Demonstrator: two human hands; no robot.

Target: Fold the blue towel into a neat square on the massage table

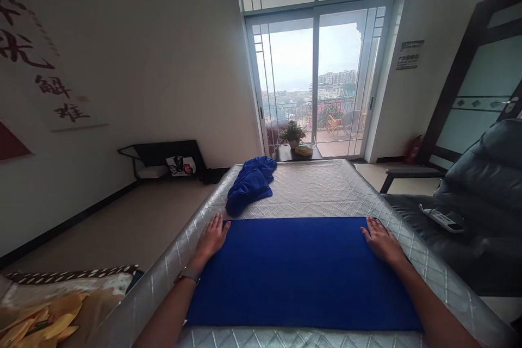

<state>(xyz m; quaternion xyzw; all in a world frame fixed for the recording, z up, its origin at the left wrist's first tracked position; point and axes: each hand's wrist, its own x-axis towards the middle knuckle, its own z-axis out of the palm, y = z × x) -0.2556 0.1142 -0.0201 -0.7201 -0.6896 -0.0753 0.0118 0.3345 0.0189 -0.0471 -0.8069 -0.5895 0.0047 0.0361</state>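
A blue cloth (302, 274) lies spread flat in a rectangle across the quilted silvery cover (318, 187) in front of me. At its far left corner rests my left hand (212, 236), palm down with the fingers stretched out. On the far right corner my right hand (381, 239) lies flat too, fingers extended. Neither hand grasps anything. Beyond the left hand a second blue cloth (250, 182) sits crumpled near the far left edge of the cover.
A dark armchair (481, 212) with a remote-like device (442, 220) on it stands at right. Past the far edge, a small table (281, 153) bears a potted plant (292, 133). Yellow cloth or paper (44, 321) lies at lower left. A low black bench (167, 152) stands by the wall.
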